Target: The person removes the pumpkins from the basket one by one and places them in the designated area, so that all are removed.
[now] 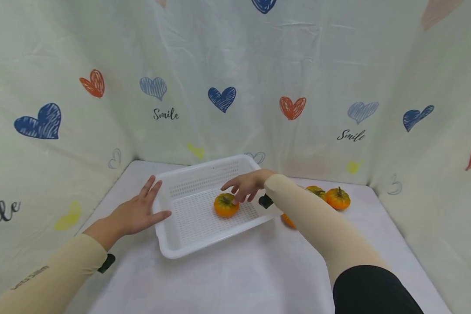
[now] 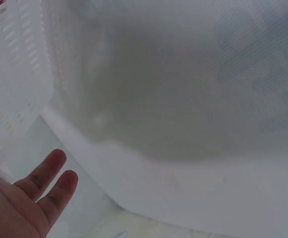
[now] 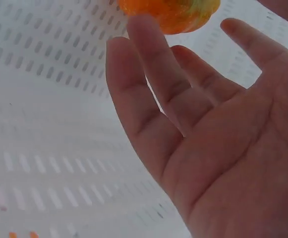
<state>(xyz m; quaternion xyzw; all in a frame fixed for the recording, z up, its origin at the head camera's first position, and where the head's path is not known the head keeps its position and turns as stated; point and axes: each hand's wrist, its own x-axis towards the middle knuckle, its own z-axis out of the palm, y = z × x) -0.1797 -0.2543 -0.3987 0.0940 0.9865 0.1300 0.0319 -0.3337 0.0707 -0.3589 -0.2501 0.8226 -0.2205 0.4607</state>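
Observation:
A white plastic basket with slotted walls and floor sits at an angle on the table. Inside it lies one small orange pumpkin with greenish streaks on top. My left hand rests at the basket's left rim, fingers spread and thumb over the edge; in the left wrist view two fingers of the left hand show straight. Over the basket, my right hand hangs with loosely bent fingers right by the pumpkin. From the right wrist, the palm of the right hand holds nothing, and the pumpkin shows beyond its fingertips.
To the right of the basket, an orange pumpkin stands beside another pumpkin partly behind my right forearm. A further pumpkin peeks out between basket and sleeve. A white cloth covers the table; heart-printed curtains enclose it.

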